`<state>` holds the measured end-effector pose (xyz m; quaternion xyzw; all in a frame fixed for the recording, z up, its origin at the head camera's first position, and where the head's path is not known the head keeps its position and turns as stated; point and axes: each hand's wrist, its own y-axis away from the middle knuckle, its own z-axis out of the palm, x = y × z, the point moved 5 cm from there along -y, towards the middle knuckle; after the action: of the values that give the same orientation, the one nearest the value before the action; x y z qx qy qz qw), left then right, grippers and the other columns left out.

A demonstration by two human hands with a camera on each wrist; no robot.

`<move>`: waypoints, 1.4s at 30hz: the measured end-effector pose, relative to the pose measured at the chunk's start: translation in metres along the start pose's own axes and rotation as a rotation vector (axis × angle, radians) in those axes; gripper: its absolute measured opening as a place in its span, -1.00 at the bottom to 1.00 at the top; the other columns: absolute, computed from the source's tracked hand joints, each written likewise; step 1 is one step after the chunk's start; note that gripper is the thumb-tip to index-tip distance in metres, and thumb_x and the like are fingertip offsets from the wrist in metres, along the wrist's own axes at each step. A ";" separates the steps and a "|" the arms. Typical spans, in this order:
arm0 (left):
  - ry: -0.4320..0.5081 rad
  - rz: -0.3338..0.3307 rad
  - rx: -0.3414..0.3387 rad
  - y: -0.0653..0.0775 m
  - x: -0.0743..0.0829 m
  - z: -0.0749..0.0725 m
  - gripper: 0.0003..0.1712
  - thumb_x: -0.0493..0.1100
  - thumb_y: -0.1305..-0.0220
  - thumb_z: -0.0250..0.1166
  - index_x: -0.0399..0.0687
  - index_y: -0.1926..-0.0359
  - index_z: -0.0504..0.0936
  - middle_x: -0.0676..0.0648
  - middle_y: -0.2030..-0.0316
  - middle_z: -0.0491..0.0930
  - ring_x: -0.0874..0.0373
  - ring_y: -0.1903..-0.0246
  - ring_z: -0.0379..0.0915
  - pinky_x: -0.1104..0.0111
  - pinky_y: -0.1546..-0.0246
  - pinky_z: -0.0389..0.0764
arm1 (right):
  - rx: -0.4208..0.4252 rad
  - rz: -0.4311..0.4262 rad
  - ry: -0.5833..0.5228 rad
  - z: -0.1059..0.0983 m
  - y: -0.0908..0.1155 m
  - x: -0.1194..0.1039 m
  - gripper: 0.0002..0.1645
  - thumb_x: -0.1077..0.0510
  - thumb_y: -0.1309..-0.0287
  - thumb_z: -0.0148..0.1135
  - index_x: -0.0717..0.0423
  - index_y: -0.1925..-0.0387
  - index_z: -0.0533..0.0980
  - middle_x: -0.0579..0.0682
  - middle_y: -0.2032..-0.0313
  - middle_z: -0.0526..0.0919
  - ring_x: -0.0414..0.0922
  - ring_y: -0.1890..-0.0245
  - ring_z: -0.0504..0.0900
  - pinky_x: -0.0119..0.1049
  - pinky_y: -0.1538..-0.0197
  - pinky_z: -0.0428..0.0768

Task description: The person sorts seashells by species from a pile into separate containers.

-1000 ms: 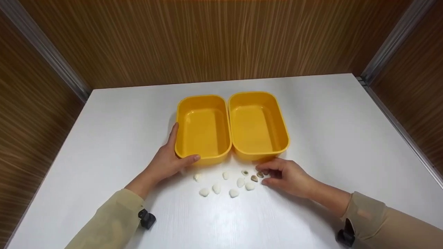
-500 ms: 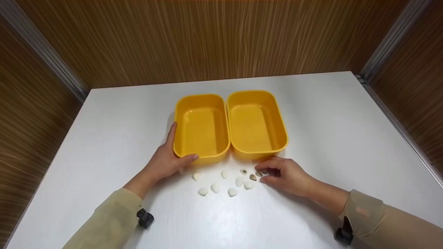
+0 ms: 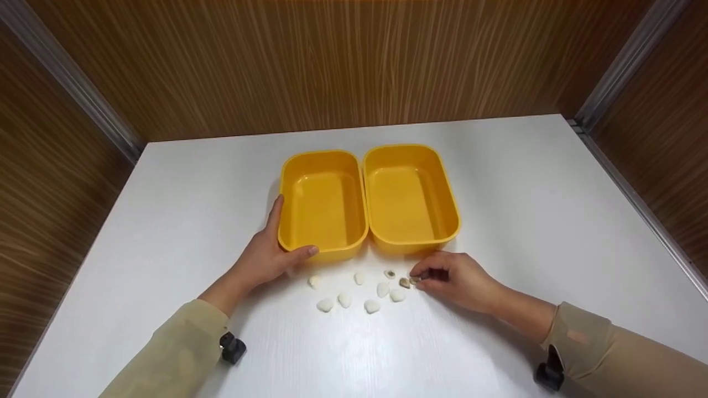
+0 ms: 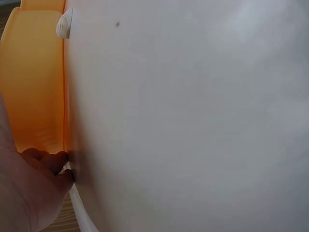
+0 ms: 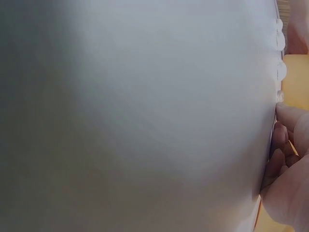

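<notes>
Two yellow plastic boxes stand side by side in the head view, a left box (image 3: 322, 213) and a right box (image 3: 406, 204), with bare floors. My left hand (image 3: 263, 260) holds the left box at its near left corner, thumb on the front rim and fingers along the side wall. In front of the right box my right hand (image 3: 462, 282) pinches a small brown seashell (image 3: 415, 281) low at the table, thumb and index finger around it. Another brown shell (image 3: 405, 283) lies just left of those fingertips. The right palm hides whatever lies beneath it.
Several white seashells (image 3: 372, 306) lie scattered on the white table (image 3: 310, 354) before the boxes, along with a small dark-centred shell (image 3: 390, 274). A ribbed white shell (image 4: 64, 24) shows beside the box in the left wrist view. Wood-grain panels (image 3: 354, 66) surround the table.
The right fingertips have closed in on a brown shell and shifted it slightly; the darker one beside it is now hidden. The left hand stays on its box. The view shifted slightly.
</notes>
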<state>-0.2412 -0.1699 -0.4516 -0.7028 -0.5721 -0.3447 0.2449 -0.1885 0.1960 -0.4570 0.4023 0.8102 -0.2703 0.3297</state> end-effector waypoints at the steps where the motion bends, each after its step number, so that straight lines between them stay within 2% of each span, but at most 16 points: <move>1: -0.001 -0.001 0.000 0.000 0.000 0.000 0.54 0.48 -0.09 0.52 0.35 -0.72 -0.40 -0.21 -0.37 0.45 -0.10 -0.16 0.46 -0.05 -0.37 0.40 | 0.000 -0.002 -0.001 0.000 0.000 0.000 -0.82 0.28 -0.24 0.53 0.04 0.14 0.77 -0.16 0.27 0.72 -0.23 0.30 0.59 -0.44 0.21 0.57; 7: 0.001 -0.003 0.003 -0.002 0.001 0.001 0.54 0.50 -0.07 0.52 0.38 -0.71 -0.40 -0.20 -0.36 0.46 -0.09 -0.15 0.47 -0.05 -0.36 0.41 | 0.000 -0.012 0.009 0.000 0.001 0.001 -0.84 0.28 -0.26 0.52 0.00 0.16 0.75 -0.17 0.29 0.68 -0.22 0.30 0.58 -0.44 0.22 0.56; 16: 0.002 0.011 0.004 -0.004 0.003 0.001 0.54 0.47 -0.10 0.52 0.32 -0.72 -0.40 -0.19 -0.26 0.54 -0.08 -0.10 0.48 -0.01 -0.33 0.43 | -0.023 -0.023 0.008 -0.001 0.002 0.001 -0.78 0.35 -0.22 0.50 -0.02 0.20 0.73 -0.13 0.27 0.65 -0.24 0.28 0.56 -0.44 0.21 0.55; 24: 0.018 0.002 0.000 -0.003 0.000 0.002 0.54 0.47 -0.09 0.53 0.32 -0.72 -0.39 -0.17 -0.31 0.50 -0.07 -0.12 0.47 -0.01 -0.35 0.42 | -0.061 -0.080 0.011 -0.003 0.002 -0.002 -0.79 0.33 -0.22 0.53 -0.01 0.21 0.71 -0.09 0.27 0.65 -0.15 0.30 0.56 -0.41 0.24 0.55; 32: 0.014 0.008 0.007 -0.003 0.000 0.001 0.54 0.46 -0.09 0.54 0.33 -0.72 -0.39 -0.19 -0.32 0.50 -0.08 -0.13 0.47 -0.02 -0.35 0.41 | -0.116 -0.045 -0.022 -0.004 0.000 -0.002 -0.79 0.38 -0.29 0.43 0.01 0.18 0.68 -0.16 0.27 0.71 -0.22 0.27 0.60 -0.41 0.17 0.60; 37: 0.007 -0.010 0.000 -0.003 -0.001 0.002 0.54 0.48 -0.08 0.53 0.34 -0.72 -0.39 -0.20 -0.35 0.47 -0.09 -0.15 0.46 -0.03 -0.37 0.40 | -0.116 -0.115 0.011 -0.004 0.001 -0.004 -0.80 0.38 -0.34 0.38 0.03 0.15 0.63 -0.14 0.27 0.69 -0.23 0.29 0.57 -0.40 0.20 0.58; 42: 0.000 -0.016 -0.001 -0.003 -0.001 0.002 0.53 0.48 -0.09 0.52 0.36 -0.72 -0.39 -0.21 -0.29 0.50 -0.10 -0.12 0.48 -0.03 -0.34 0.41 | -0.098 -0.175 -0.013 -0.008 0.003 -0.006 -0.83 0.36 -0.37 0.37 0.07 0.13 0.60 -0.10 0.28 0.70 -0.21 0.31 0.58 -0.42 0.22 0.59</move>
<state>-0.2439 -0.1683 -0.4533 -0.6983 -0.5775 -0.3468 0.2419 -0.1857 0.1997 -0.4480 0.3118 0.8522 -0.2608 0.3294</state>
